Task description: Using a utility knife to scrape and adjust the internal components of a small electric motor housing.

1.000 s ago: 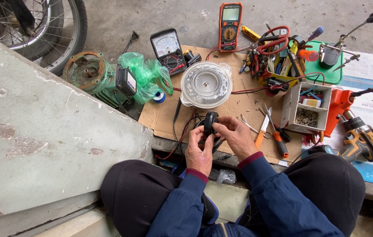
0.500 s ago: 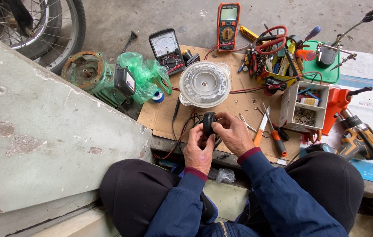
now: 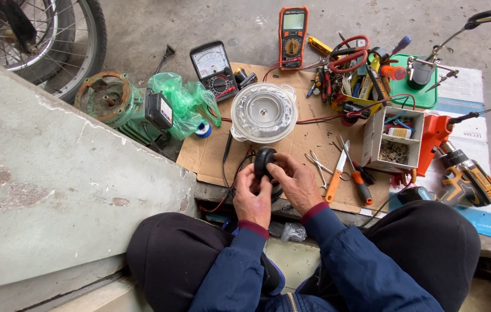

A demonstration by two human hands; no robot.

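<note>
Lying across the left side of the scene is a large grey concrete slab (image 3: 54, 190), with a spoked wheel (image 3: 43, 40) standing at the far left behind it. Spreading over the floor in the middle is a sheet of cardboard (image 3: 303, 144), serving as the work surface. Sitting at its left edge is a green motor (image 3: 118, 107) partly wrapped in a green plastic bag (image 3: 185, 101). Resting at the centre of the cardboard is a round clear plastic housing (image 3: 264, 112). An orange drill (image 3: 465, 179) is lying at the right, just beside a small open parts box (image 3: 393, 138). An analogue meter (image 3: 213, 69) and an orange digital multimeter (image 3: 292, 37) are lying at the far edge. Scissors (image 3: 318, 164) and an orange-handled screwdriver (image 3: 336, 176) are lying right of the hands.

Both hands are meeting just near of the clear housing. The left hand (image 3: 251, 199) and right hand (image 3: 297, 185) are together gripping a small black round part (image 3: 264, 162), fingers of each closed around its sides, holding it upright above the near edge of the cardboard. Black and red wires (image 3: 228, 179) are trailing beside it.
</note>
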